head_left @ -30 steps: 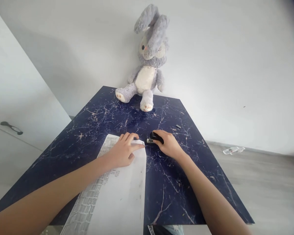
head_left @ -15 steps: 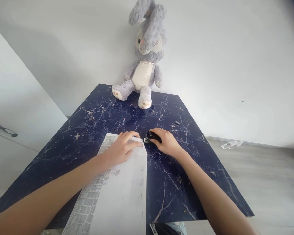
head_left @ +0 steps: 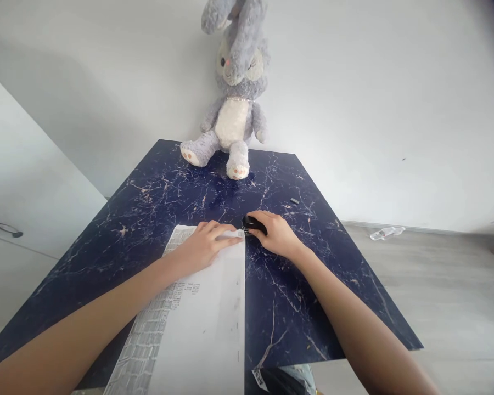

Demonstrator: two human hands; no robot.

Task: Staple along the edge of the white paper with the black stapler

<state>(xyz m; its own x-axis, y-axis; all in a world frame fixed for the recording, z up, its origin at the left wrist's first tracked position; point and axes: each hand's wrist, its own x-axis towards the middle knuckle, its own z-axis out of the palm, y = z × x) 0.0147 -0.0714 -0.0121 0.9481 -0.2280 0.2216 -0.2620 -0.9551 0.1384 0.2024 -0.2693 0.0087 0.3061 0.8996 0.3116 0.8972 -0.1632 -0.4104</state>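
Closest to me, below the table's near edge, a bit of dark and bluish cloth (head_left: 282, 381) shows, and a long sheet of white paper (head_left: 206, 329) runs out past that same edge. The paper lies lengthwise on a dark blue table (head_left: 284, 307) veined with white, grey brick-like print down its left side and a small block of text beside it. Farther up, the left hand (head_left: 203, 247) lies palm down across the sheet, fingers reaching to the far right corner; from here I can't tell whether it pinches the paper or only presses it. Facing it, the right hand (head_left: 278, 233) is wrapped around a black stapler (head_left: 255, 224), whose front end meets that corner, though whether paper sits inside its mouth is too small to see. Just beyond lies a little grey strip (head_left: 295, 201). At the table's far end a fluffy grey plush rabbit (head_left: 231, 122) sits upright against the pale wall (head_left: 354, 99), one ear flopped over its face. Off to the right, a clear plastic piece (head_left: 387, 233) rests on the floor (head_left: 436, 296) near the wall.
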